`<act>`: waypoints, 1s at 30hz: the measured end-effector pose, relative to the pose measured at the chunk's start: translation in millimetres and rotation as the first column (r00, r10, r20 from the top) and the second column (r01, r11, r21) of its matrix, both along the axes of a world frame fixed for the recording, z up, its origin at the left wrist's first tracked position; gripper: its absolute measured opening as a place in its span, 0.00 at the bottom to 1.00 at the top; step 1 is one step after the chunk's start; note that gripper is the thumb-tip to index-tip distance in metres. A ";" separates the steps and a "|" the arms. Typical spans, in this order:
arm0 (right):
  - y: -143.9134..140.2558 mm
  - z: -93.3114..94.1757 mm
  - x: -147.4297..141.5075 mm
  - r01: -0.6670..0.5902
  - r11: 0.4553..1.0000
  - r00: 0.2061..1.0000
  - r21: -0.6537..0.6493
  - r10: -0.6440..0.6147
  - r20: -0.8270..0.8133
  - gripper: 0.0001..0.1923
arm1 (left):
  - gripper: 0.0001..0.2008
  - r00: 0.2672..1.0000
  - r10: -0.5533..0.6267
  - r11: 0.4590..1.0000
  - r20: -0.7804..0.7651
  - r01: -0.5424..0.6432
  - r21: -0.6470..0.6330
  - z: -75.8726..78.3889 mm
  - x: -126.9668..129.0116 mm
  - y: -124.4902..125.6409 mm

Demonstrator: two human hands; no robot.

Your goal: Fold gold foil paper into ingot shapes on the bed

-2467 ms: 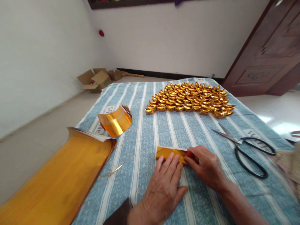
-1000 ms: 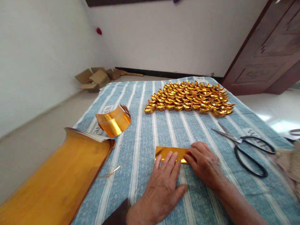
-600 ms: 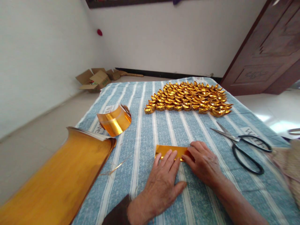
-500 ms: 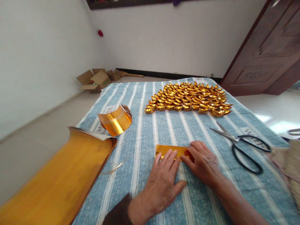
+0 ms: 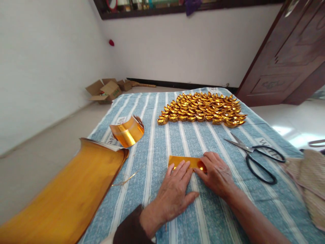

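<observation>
A small folded strip of gold foil paper (image 5: 183,160) lies on the blue striped cloth (image 5: 198,142). My left hand (image 5: 174,191) rests flat, its fingertips pressing the strip's near edge. My right hand (image 5: 216,174) pinches the strip's right end between thumb and fingers. Beyond them, several folded gold paper ingots (image 5: 201,108) sit packed in rows.
Black-handled scissors (image 5: 256,155) lie to the right. A curled stack of small gold sheets (image 5: 127,130) and a large stack of gold sheets (image 5: 68,193) are on the left. A woven item (image 5: 307,179) is at the right edge. Cardboard boxes (image 5: 105,90) sit on the floor.
Both hands have stayed on the gold strip, with the right fingers sliding slightly along its right end. The view has tilted up a little.
</observation>
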State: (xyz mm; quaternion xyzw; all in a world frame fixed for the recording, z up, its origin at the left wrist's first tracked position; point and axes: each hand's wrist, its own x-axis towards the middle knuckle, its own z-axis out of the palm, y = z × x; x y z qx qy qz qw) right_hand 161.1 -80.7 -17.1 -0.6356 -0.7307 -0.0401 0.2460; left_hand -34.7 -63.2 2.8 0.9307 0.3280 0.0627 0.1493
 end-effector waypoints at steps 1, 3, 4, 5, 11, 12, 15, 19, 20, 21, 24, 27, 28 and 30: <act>0.1 -0.2 0.1 -0.001 1.000 1.000 0.003 0.001 0.001 0.09 | 0.32 1.000 -0.001 1.000 -0.002 0.001 -0.001 0.4 -0.1 0.0; 0.2 -0.5 0.2 0.001 1.000 1.000 0.002 -0.001 0.006 0.09 | 0.32 1.000 -0.001 1.000 -0.002 0.001 -0.002 1.2 -0.2 0.2; 0.2 -0.5 0.2 0.003 1.000 1.000 -0.001 -0.003 0.008 0.09 | 0.32 1.000 0.001 1.000 0.000 -0.001 -0.003 1.5 -0.3 0.3; 0.2 -0.6 0.1 0.005 1.000 1.000 -0.005 -0.004 0.010 0.09 | 0.32 1.000 0.003 1.000 0.001 -0.003 -0.005 1.6 -0.4 0.3; 0.3 0.2 -0.4 0.004 1.000 1.000 -0.022 -0.003 0.014 0.10 | 0.34 1.000 -0.001 1.000 -0.007 0.001 0.001 -2.7 -2.3 -0.1; 0.4 0.4 -0.3 0.002 1.000 1.000 -0.020 -0.002 0.013 0.10 | 0.34 1.000 -0.003 1.000 0.001 0.003 0.006 -3.7 -2.7 -0.2; 0.5 0.6 -0.4 0.001 1.000 1.000 -0.010 -0.001 0.005 0.11 | 0.35 1.000 -0.012 1.000 0.006 0.012 0.013 -6.1 -3.7 0.2; 0.3 0.0 -1.4 0.018 1.000 1.000 0.005 -0.018 -0.015 0.11 | 0.35 1.000 -0.020 1.000 -0.017 0.020 0.021 -6.6 -3.9 1.3; 0.2 -0.3 -1.8 0.023 1.000 0.999 0.004 -0.022 -0.026 0.11 | 0.35 1.000 -0.022 0.999 -0.023 0.022 0.024 -6.3 -3.7 1.6; 0.2 -0.7 -2.4 0.027 1.000 0.999 0.001 -0.027 -0.039 0.10 | 0.35 0.999 -0.023 0.999 -0.029 0.024 0.027 -5.8 -3.3 1.8; 0.2 -1.5 -4.1 0.056 0.998 0.996 -0.023 -0.058 -0.075 0.10 | 0.35 0.998 -0.022 0.999 -0.052 0.023 0.026 -3.4 -2.2 2.5; 0.4 -2.1 -4.0 0.086 0.995 0.990 -0.058 -0.092 -0.104 0.11 | 0.35 0.995 -0.034 0.999 -0.093 0.035 0.016 -1.0 -2.3 4.0; 0.5 -2.2 -3.3 0.089 0.994 0.989 -0.067 -0.096 -0.115 0.11 | 0.35 0.994 -0.043 0.999 -0.105 0.044 0.015 -0.5 -2.9 4.7; 0.7 -2.2 -0.6 0.083 0.993 0.986 -0.083 -0.094 -0.138 0.12 | 0.35 0.991 -0.062 0.998 -0.115 0.065 0.023 0.0 -5.2 6.6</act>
